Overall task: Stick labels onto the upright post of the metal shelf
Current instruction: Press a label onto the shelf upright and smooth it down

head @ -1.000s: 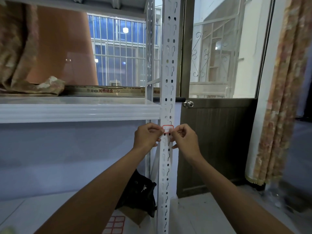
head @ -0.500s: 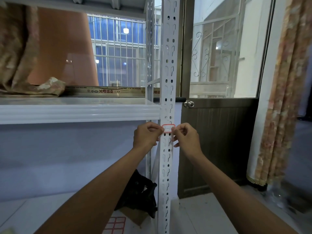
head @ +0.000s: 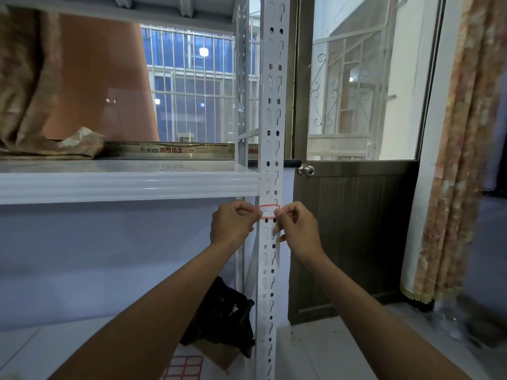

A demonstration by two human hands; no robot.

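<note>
A white perforated upright post of the metal shelf runs from top to bottom in the middle of the view. A small white label with a red border lies flat against the post just below the white shelf board. My left hand pinches the label's left edge. On the other side my right hand pinches its right edge. Both hands press it against the post.
A sheet of red-bordered labels lies on the floor by the post's foot, beside a black bag. A long printed box and crumpled cloth sit on the shelf. A dark door and a curtain stand to the right.
Both hands and the label have shifted slightly upward on the post, closer to the shelf board. The grip on the label's two edges is unchanged.
</note>
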